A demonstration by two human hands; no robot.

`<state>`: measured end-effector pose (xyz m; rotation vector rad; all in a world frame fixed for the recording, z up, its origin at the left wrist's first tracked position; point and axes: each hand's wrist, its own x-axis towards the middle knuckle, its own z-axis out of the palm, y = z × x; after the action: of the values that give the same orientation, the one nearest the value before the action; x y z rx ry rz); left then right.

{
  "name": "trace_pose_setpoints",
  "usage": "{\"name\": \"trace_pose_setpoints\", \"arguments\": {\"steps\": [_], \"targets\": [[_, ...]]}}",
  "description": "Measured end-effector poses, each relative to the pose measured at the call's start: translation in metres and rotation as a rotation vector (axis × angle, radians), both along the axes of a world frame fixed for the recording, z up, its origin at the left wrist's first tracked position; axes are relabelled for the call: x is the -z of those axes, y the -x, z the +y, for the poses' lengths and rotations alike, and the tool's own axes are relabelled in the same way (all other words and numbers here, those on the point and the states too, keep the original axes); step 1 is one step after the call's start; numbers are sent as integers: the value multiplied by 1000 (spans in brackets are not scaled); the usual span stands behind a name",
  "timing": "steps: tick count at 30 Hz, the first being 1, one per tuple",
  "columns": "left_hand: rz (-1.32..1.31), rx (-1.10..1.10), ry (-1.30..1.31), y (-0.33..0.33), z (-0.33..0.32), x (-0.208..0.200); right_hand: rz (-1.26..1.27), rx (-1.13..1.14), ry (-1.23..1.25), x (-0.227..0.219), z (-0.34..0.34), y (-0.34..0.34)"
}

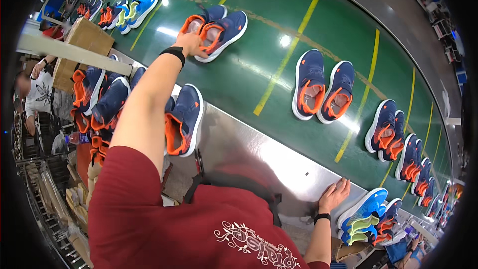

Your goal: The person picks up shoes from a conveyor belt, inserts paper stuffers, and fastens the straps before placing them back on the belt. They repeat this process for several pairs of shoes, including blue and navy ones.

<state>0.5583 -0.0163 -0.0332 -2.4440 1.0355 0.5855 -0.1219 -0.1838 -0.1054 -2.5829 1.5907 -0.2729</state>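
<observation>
My left hand [191, 44] reaches across to the green belt and grips a pair of navy sneakers [230, 29] with orange lining by their heel collars. The soles rest on or just over the belt; I cannot tell which. My right hand [333, 195] lies on the metal ledge at the belt's near edge, holding nothing, fingers stretched toward the belt. Close beside it sits a blue sneaker [363, 208] with lime lining. Below my left forearm, a navy sneaker [186, 119] with orange lining stands at the ledge.
Along the green belt [259, 69], marked with yellow lines, stand more navy pairs [323, 87] to the right and a blue pair [138, 11] at far left. Navy sneakers [109, 99] are piled left of my arm, near a pale rail [74, 52] and a cardboard box [87, 37].
</observation>
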Motion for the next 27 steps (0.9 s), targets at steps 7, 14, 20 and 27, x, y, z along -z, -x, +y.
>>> {"name": "trace_pose_setpoints", "arguments": {"steps": [7, 14, 20, 27], "targets": [[422, -140, 620, 124, -20, -44, -64, -14, 30, 1, 6, -3], [589, 125, 479, 310, 17, -52, -170, -75, 119, 11, 5, -5], [630, 220, 511, 448, 53, -36, -189, -38, 120, 15, 6, -12], [623, 434, 687, 507, 37, -48, -610, -237, -587, -31, 25, -29]]}}
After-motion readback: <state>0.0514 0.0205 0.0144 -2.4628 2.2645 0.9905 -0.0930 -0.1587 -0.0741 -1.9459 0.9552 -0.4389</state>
